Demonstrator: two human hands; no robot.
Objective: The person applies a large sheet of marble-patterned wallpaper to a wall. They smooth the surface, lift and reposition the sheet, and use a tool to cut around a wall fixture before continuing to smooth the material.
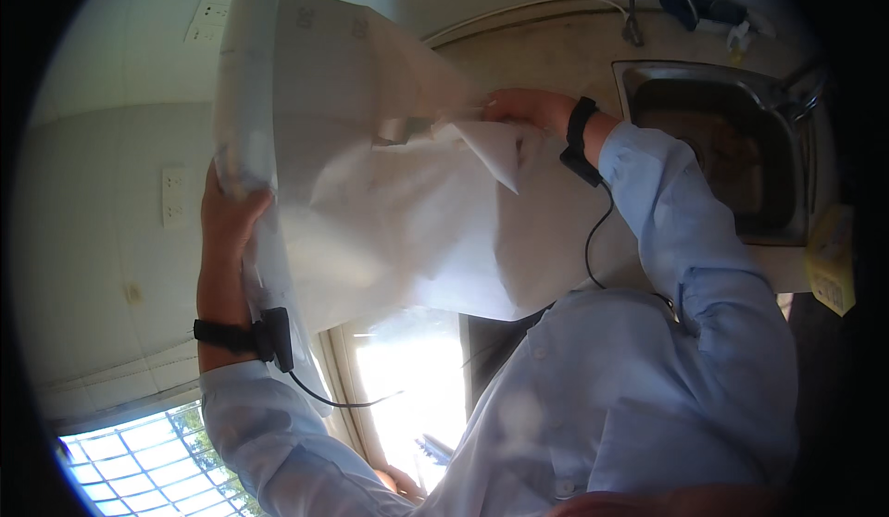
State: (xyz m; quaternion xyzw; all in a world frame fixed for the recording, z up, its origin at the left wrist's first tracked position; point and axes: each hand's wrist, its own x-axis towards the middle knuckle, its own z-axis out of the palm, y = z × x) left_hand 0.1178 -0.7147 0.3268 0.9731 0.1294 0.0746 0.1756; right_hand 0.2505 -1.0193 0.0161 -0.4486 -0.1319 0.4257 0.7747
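Observation:
My left hand (pixel 243 201) grips a long roll of whitish paper or film backing (pixel 250 66) around its lower half; the roll stands nearly upright in the picture. From it a wide sheet (pixel 326 170), with printed marks near its top, spreads right over the counter. The sheet is creased, and a pointed corner (pixel 493 152) folds over near my right hand (pixel 531 107). The right fingers are curled on the sheet's far edge, their tips blurred. A small brownish strip (pixel 399 130) shows at a gap in the sheet.
A steel sink (pixel 708 152) with a tap (pixel 806 100) is on the right. Behind it a curved spout (pixel 632 31) rises near a spray bottle (pixel 740 38). A yellow box (pixel 832 260) sits at the counter's right edge. Wall sockets (pixel 173 197) and a barred window (pixel 153 461) are left.

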